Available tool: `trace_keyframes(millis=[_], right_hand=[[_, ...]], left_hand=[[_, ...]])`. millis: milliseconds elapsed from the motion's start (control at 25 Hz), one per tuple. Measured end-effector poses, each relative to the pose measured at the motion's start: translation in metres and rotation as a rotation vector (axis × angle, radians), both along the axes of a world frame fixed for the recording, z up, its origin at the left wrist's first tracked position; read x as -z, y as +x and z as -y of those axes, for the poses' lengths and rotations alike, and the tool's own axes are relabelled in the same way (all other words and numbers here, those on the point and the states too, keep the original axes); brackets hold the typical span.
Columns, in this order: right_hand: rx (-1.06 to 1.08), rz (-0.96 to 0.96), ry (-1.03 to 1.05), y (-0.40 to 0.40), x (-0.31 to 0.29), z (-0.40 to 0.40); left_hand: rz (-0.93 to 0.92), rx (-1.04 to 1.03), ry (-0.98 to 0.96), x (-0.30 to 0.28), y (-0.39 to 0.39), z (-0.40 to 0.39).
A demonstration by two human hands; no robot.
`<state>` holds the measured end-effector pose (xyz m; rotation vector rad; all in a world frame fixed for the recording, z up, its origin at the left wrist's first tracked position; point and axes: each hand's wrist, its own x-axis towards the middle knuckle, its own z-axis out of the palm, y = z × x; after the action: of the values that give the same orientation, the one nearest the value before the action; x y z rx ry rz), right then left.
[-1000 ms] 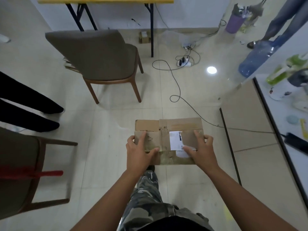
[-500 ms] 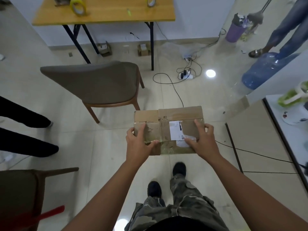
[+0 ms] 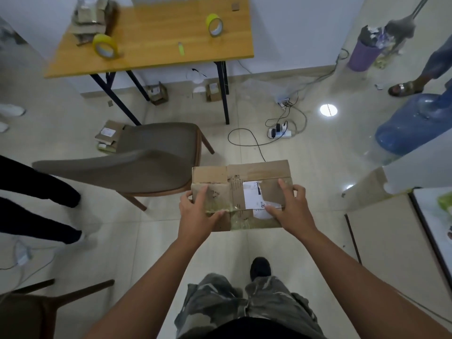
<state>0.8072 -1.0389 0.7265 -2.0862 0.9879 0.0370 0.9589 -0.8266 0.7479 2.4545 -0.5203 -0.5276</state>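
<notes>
The cardboard box (image 3: 256, 171) is held at frame centre, above the floor (image 3: 313, 157). The left hand (image 3: 198, 214) grips its left edge and the right hand (image 3: 292, 211) its right edge. Fingers lie on top, thumbs apparently on the near face. The chair (image 3: 137, 167) stands just left of the box; bare floor lies to the right.

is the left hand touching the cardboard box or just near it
Touching. The head view shows the left hand gripping the left end of the cardboard box, with its thumb along the near edge and a finger lying on the top face.
</notes>
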Motion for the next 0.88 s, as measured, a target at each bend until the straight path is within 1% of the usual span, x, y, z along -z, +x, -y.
trace_keyframes(millis=[200, 400, 520, 680, 880], right_hand=[[-0.016, -0.004, -0.039, 0.066, -0.007, 0.061], [-0.010, -0.062, -0.064, 0.142, 0.001, 0.106], [-0.010, -0.103, -0.077, 0.206, 0.002, 0.130], [-0.021, -0.093, -0.098, 0.295, -0.010, 0.157], [-0.028, -0.068, -0.141, 0.377, -0.027, 0.199]], left_hand=[[0.011, -0.015, -0.028, -0.006, 0.062, 0.060], [-0.036, -0.015, -0.023, 0.012, 0.139, 0.109], [-0.064, -0.025, -0.043, 0.018, 0.199, 0.133], [-0.057, -0.034, -0.062, 0.013, 0.287, 0.160], [-0.040, -0.033, -0.119, 0.002, 0.368, 0.200]])
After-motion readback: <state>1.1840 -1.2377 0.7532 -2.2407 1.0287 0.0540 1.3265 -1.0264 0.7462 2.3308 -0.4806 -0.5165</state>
